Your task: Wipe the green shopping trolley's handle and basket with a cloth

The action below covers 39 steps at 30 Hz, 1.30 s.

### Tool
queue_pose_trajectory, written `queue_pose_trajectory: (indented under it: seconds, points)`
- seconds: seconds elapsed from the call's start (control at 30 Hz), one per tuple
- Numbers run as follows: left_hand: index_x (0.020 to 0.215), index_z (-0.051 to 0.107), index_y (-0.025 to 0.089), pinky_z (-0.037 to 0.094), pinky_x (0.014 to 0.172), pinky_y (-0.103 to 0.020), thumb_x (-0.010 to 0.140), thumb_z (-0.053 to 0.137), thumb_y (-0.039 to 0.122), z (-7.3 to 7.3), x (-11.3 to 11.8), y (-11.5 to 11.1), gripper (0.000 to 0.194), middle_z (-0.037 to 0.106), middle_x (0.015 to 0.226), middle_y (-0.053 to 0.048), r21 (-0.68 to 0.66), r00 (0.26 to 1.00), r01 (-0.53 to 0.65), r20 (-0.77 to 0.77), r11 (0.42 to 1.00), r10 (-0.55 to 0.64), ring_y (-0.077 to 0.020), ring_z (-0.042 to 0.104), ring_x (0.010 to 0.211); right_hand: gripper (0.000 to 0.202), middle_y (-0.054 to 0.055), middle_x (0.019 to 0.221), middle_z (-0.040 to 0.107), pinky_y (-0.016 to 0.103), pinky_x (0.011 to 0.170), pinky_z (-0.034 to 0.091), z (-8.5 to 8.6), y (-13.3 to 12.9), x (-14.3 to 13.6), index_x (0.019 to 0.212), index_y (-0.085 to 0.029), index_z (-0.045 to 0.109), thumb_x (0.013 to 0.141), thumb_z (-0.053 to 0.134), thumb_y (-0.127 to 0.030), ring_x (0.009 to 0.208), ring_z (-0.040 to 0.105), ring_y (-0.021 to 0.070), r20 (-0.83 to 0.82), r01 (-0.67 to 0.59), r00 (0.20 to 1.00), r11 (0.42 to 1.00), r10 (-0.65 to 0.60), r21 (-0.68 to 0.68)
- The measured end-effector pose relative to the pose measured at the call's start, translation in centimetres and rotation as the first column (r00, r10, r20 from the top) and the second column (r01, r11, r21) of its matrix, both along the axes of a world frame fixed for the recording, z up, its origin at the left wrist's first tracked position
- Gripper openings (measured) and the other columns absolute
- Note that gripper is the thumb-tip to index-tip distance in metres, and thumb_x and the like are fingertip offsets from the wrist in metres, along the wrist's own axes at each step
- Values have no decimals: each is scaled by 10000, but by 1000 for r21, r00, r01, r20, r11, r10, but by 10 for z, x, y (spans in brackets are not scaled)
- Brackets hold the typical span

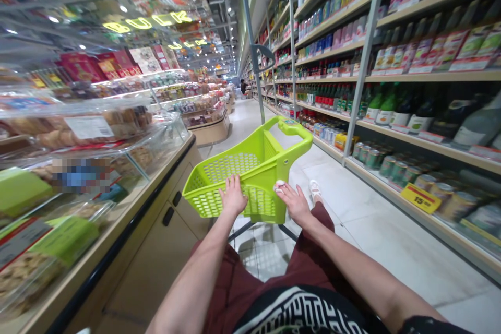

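Note:
A lime-green plastic shopping cart (270, 148) with perforated sides stands tilted in view in front of my legs. My left hand (234, 197) is at its near side, fingertips over the top rim and thumb apart from them. Against the cart's side panel, below the handle, my right hand (295, 204) presses a small crumpled white wipe (279, 186) with some pink on it. The wipe lies under the fingertips, so part of it is hidden. Inside the cart I see bare green plastic.
On the left runs a counter (156, 229) with packaged snacks behind clear panels. Tall shelves (422, 75) of bottles and cans line the right, with a yellow price tag (420, 198) low down. Pale floor tiles (364, 209) lead to a distant person (244, 87).

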State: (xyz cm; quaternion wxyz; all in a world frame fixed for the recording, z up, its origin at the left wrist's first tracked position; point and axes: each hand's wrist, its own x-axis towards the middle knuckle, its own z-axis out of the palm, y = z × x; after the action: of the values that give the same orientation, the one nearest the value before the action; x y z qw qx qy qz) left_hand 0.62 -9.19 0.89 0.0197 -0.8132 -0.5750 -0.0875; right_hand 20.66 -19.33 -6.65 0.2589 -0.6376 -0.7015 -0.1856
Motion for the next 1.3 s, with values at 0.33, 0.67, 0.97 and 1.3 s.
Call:
queue_pose_trajectory:
  seconds: [0.33, 0.67, 0.97, 1.3]
  points:
    - [1372, 109, 165, 163, 1040, -527, 697, 506, 309, -12, -5, -5, 796, 89, 1460, -72, 58, 999, 16, 37, 998, -19, -252, 60, 1333, 473, 75, 1304, 436, 477, 1019, 170, 73, 19, 16, 1221, -218, 462, 793, 346, -52, 1278, 253, 187, -98, 108, 992, 936, -79, 336]
    - [1377, 96, 191, 170, 1036, -541, 695, 501, 282, -11, -13, -10, 798, 89, 1462, -47, 77, 998, 71, -8, 995, -70, -252, 42, 1334, 447, 45, 1270, 478, 453, 1011, 196, 16, -1, -13, 1173, -239, 501, 809, 330, -46, 1247, 315, 175, -9, -37, 999, 992, 38, 117]
    - [1377, 97, 192, 162, 1037, -537, 693, 508, 282, -11, -11, -12, 803, 70, 1463, -46, 65, 998, 57, 14, 996, -58, -241, 54, 1334, 484, 79, 1318, 416, 485, 1008, 163, 76, 19, 10, 1234, -217, 445, 800, 317, -46, 1282, 244, 193, -123, 153, 986, 920, -116, 360]
    - [1378, 86, 181, 144, 1038, -537, 688, 514, 298, -13, -11, -12, 821, 46, 1463, -48, 76, 998, 66, -2, 995, -66, -237, 24, 1336, 505, 56, 1326, 409, 467, 1025, 172, 37, 13, -36, 1255, -230, 426, 791, 346, -46, 1283, 238, 189, 2, -67, 998, 986, 67, 152]
